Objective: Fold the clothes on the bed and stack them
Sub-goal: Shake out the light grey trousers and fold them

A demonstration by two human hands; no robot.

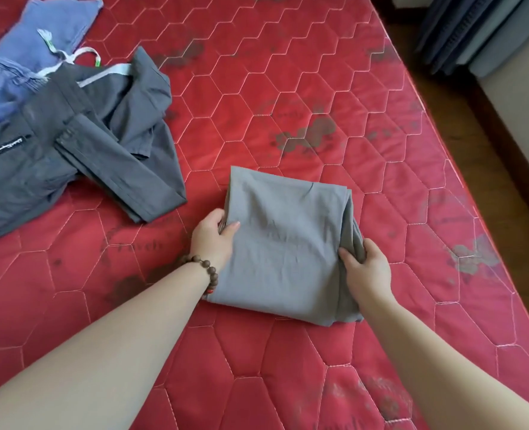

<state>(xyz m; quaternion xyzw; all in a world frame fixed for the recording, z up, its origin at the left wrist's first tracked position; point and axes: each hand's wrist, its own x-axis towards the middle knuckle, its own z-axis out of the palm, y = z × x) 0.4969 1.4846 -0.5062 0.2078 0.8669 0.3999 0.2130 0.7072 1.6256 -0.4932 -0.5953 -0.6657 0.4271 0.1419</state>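
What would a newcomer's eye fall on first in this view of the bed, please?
First, the folded light grey garment in the middle of the red quilted mattress, held at both side edges: the left hand has a grip on its left edge and the right hand on its right. Next, the unfolded dark grey garment at the upper left, overlapping a blue garment beyond it.
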